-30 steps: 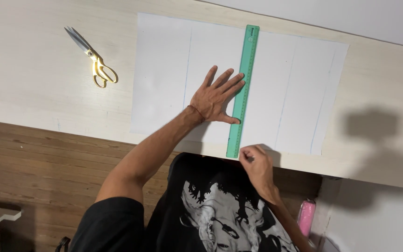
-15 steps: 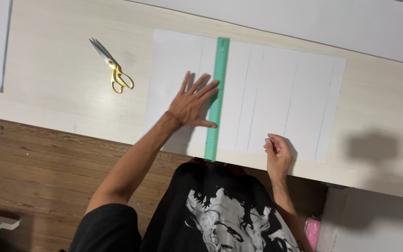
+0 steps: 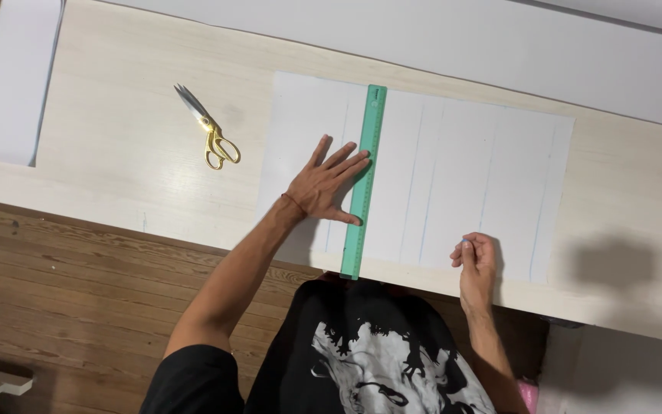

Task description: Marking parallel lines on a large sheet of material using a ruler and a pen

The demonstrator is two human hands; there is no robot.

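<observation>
The left hand lies flat, fingers spread, pressing a green ruler onto a white paper sheet. Right of the ruler, the right hand is curled on the sheet's near edge; whether it pinches a pen I cannot tell. Left of the ruler, gold-handled scissors lie on the pale wooden table, which stands over brown plank flooring.

Paper sheet lies on table. Ruler across sheet's left part, left hand on it. Right hand at sheet's near edge. Scissors left of sheet.
</observation>
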